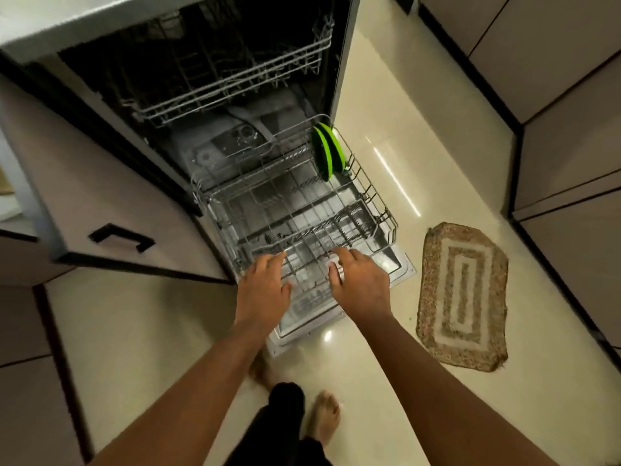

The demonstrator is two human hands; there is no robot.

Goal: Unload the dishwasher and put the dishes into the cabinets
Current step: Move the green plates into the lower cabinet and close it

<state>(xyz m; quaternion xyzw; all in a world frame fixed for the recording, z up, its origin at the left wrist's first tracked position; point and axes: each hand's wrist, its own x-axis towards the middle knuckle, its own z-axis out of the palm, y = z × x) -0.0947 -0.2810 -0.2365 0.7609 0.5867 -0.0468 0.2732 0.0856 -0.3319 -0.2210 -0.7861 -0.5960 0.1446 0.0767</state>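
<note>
In lower rack (369, 196) | green plates (327, 153) upright on edge, far-right corner

A home kitchen, seen from above at floor level.
An open dishwasher (235, 129) sits under a counter (67, 25), flanked left by a handled cabinet (100, 203); more cabinets (554, 95) stand right, a woven mat (463, 297) on the tile floor (386, 105) between.

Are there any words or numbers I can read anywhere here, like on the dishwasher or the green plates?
None can be read.
Dishwasher door: no legible label; small marks are too blurred.
Green plates: plain, no writing.
Lower rack: bare wire.
Floor mat: a pattern only, no letters.
</note>
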